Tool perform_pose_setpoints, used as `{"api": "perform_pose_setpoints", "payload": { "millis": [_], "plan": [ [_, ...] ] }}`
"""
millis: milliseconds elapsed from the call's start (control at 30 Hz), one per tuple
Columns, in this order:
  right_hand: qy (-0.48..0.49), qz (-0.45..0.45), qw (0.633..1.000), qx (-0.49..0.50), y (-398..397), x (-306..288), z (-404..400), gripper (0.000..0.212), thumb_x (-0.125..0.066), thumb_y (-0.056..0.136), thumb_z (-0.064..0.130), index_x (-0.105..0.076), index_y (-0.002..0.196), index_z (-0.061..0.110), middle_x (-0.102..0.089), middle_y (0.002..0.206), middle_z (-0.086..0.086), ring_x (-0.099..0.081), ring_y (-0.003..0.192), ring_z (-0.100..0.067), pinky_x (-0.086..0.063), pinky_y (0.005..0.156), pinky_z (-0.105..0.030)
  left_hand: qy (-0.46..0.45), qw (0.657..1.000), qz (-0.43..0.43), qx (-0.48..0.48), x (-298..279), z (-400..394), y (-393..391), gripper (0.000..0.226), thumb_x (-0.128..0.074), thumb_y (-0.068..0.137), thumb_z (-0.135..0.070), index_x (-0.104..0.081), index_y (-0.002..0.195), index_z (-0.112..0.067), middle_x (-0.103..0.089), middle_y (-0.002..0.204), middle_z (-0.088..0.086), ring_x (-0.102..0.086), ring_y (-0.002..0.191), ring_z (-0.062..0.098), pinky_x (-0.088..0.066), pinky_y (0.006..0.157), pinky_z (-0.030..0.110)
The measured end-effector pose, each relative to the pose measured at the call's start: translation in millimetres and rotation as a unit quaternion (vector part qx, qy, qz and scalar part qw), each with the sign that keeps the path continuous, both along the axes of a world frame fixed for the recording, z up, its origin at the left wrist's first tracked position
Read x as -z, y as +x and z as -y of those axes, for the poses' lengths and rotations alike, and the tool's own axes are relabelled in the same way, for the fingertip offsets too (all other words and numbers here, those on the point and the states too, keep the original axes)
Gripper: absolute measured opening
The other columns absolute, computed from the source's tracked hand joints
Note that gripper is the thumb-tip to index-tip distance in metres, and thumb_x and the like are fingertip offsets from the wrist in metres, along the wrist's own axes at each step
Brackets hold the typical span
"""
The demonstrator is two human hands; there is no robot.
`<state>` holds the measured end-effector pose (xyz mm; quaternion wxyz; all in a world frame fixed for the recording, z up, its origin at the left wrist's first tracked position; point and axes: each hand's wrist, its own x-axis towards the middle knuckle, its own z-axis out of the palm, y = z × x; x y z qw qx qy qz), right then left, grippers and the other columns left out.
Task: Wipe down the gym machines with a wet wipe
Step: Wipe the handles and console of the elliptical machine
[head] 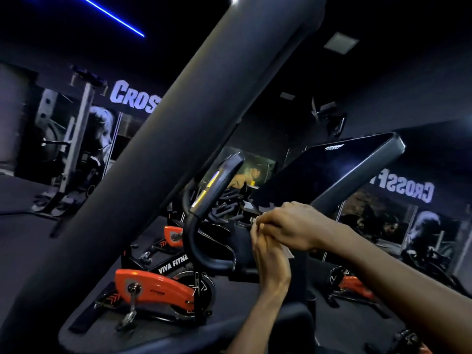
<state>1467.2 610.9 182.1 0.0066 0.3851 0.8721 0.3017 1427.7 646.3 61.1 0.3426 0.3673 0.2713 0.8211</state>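
My two hands meet in front of the machine's dark console screen. My left hand comes up from below with its fingers curled around a pale wet wipe. My right hand lies across it from the right and pinches the same wipe. Only small white bits of the wipe show at the fingertips and under the right palm. A thick dark upright of the machine crosses the view diagonally on the left. A curved black handlebar with a silver grip stands just left of my hands.
Orange and black exercise bikes stand on the dark floor behind the machine, and another bike shows at right. A weight rack stands far left. A mirror wall is at the right.
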Motion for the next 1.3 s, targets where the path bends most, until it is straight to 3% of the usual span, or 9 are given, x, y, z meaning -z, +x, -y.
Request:
{"api": "perform_pose_setpoints", "payload": {
  "millis": [167,367,500,600,767,867,1000,1167,1300],
  "plan": [
    [0.022,0.040,0.999,0.015,3,7,-3,0.032,-0.032,0.098,0.042,-0.059,0.105,0.027,-0.069,0.102,0.002,-0.066,0.096,-0.026,-0.052,0.086,-0.043,-0.061,0.994,0.090,-0.022,-15,10,-6,0.027,-0.033,0.105,-0.007,-0.049,0.127,-0.005,-0.058,0.128,0.018,-0.061,0.108,0.022,-0.055,0.087,0.024],
    [0.084,0.061,0.979,0.177,-14,-17,-5,0.015,-0.042,0.094,0.030,-0.053,0.084,0.026,-0.065,0.107,-0.003,-0.064,0.099,-0.026,-0.033,0.102,-0.043,-0.127,0.971,0.181,0.089,-14,-5,-21,0.021,-0.041,0.099,-0.005,-0.056,0.114,-0.008,-0.064,0.115,0.016,-0.062,0.104,0.026,-0.048,0.094,0.037],
    [0.068,0.115,0.975,0.178,-30,5,-12,0.038,-0.033,0.099,0.039,-0.067,0.101,0.021,-0.064,0.114,-0.003,-0.059,0.111,-0.023,-0.032,0.103,-0.046,-0.139,0.954,0.209,0.163,-21,-13,-23,0.028,-0.044,0.098,-0.013,-0.059,0.112,0.004,-0.068,0.108,0.022,-0.064,0.087,0.024,-0.053,0.081,0.042],
    [0.049,0.114,0.976,0.179,-14,-6,-7,0.034,-0.037,0.097,0.038,-0.064,0.109,0.023,-0.061,0.122,0.001,-0.060,0.115,-0.022,-0.027,0.109,-0.049,-0.154,0.945,0.227,0.178,-20,-17,-27,0.020,-0.043,0.099,-0.015,-0.060,0.100,-0.004,-0.066,0.096,0.012,-0.061,0.079,0.019,-0.047,0.067,0.030],
    [0.067,0.085,0.952,0.286,-15,-45,-13,0.018,-0.040,0.096,0.032,-0.057,0.100,0.028,-0.062,0.126,-0.003,-0.057,0.119,-0.025,-0.022,0.109,-0.048,-0.163,0.946,0.220,0.174,-24,-22,-31,0.020,-0.041,0.102,-0.018,-0.059,0.100,-0.013,-0.064,0.092,0.003,-0.060,0.091,0.022,-0.045,0.070,0.032],
    [-0.012,0.140,0.954,0.265,-42,-24,-11,0.037,-0.037,0.103,0.027,-0.054,0.134,0.016,-0.050,0.145,-0.010,-0.044,0.135,-0.028,-0.018,0.117,-0.050,-0.175,0.942,0.210,0.192,-30,-20,-29,0.025,-0.040,0.100,-0.021,-0.062,0.106,-0.010,-0.067,0.096,0.009,-0.061,0.085,0.021,-0.046,0.065,0.030],
    [-0.014,0.139,0.958,0.250,-26,-17,-8,0.041,-0.032,0.104,0.039,-0.054,0.134,0.023,-0.047,0.148,-0.001,-0.050,0.132,-0.024,-0.014,0.116,-0.052,-0.182,0.942,0.209,0.189,-34,-20,-34,0.025,-0.042,0.099,-0.021,-0.061,0.106,-0.007,-0.067,0.100,0.014,-0.060,0.078,0.021,-0.045,0.060,0.028],
    [0.060,0.092,0.923,0.370,-11,-57,-36,0.045,-0.029,0.098,0.044,-0.063,0.121,0.026,-0.054,0.139,-0.005,-0.041,0.139,-0.024,0.011,0.109,-0.070,-0.165,0.949,0.218,0.154,-47,-17,-29,0.040,-0.046,0.097,-0.026,-0.055,0.128,-0.003,-0.058,0.130,0.018,-0.057,0.118,0.034,-0.045,0.104,0.049],
    [-0.010,0.172,0.937,0.303,-21,-15,-53,0.045,-0.036,0.102,0.043,-0.048,0.140,0.023,-0.038,0.155,-0.004,-0.028,0.147,-0.022,0.011,0.108,-0.074,-0.188,0.945,0.240,0.119,-50,-21,-23,0.033,-0.046,0.091,-0.032,-0.057,0.111,-0.008,-0.053,0.128,0.023,-0.053,0.119,0.038,-0.042,0.105,0.057]
  ]
}}
